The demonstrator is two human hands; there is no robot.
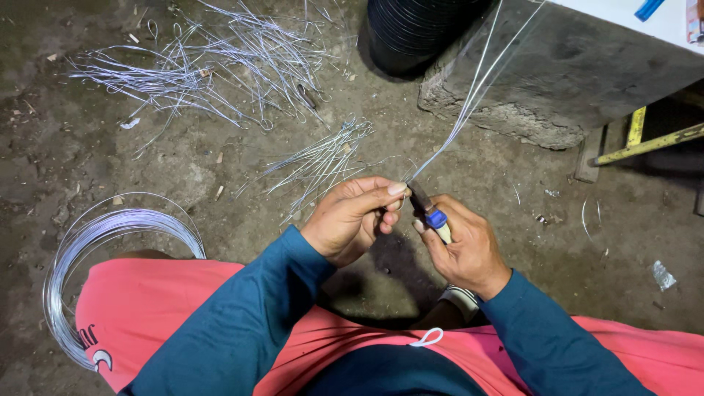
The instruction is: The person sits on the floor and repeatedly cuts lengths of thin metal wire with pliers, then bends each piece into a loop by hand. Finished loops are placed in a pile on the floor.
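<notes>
My left hand pinches the near ends of a few long thin steel wires between thumb and fingers. The wires run up and to the right, out of the top of the view. My right hand grips a pair of pliers with a blue and pale handle, its jaws at the wire ends right beside my left thumb. Both hands are held above a dirt floor, between my knees in pink shorts. My sleeves are dark teal.
A coil of steel wire lies by my left knee. Heaps of cut, looped wire pieces and a smaller bunch lie on the floor ahead. A black ribbed roll, a concrete block and yellow bars stand at the right.
</notes>
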